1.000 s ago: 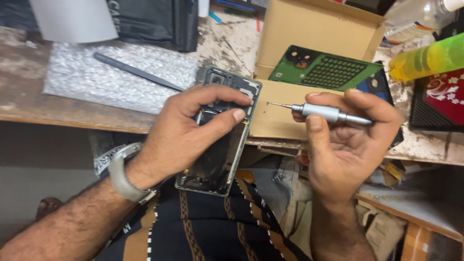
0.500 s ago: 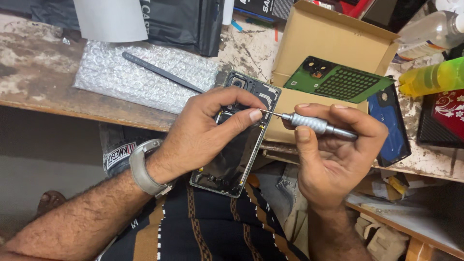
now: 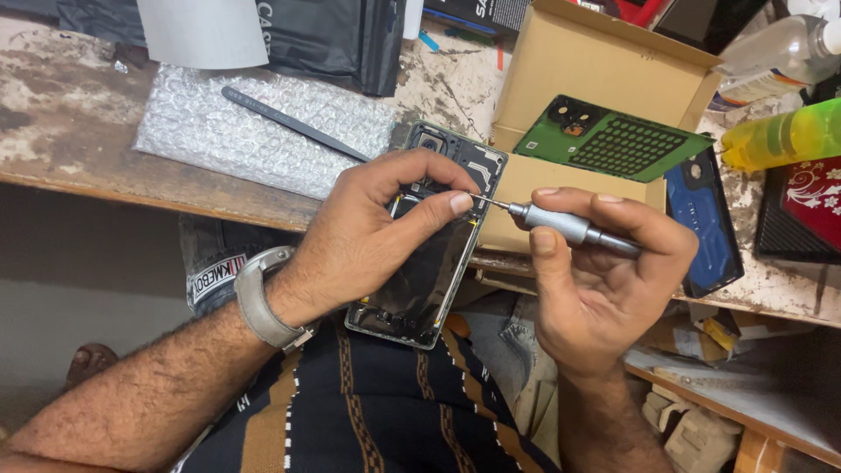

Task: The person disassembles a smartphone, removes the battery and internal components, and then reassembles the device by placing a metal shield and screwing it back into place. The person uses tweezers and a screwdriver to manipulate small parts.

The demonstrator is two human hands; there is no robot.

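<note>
- Opened phone (image 3: 419, 289) is gripped by the left hand (image 3: 368, 241), fingers wrapped over its frame; it's held tilted off the tabletop (image 3: 79, 131) edge, above the lap.
- Precision screwdriver (image 3: 569, 226) is pinched in the right hand (image 3: 604, 280), fingers clamped on the barrel, tip set at the phone's upper right edge, just beside the left thumb.
- Back cover looks already off (a green panel (image 3: 613, 140) lies on the cardboard box (image 3: 596, 52)); internals exposed.
- Judged mid-job: screw work is in hand, inner parts seem still in place.
- Black pry tool (image 3: 293, 123) rests on the bubble wrap (image 3: 254, 140), untouched.
</note>
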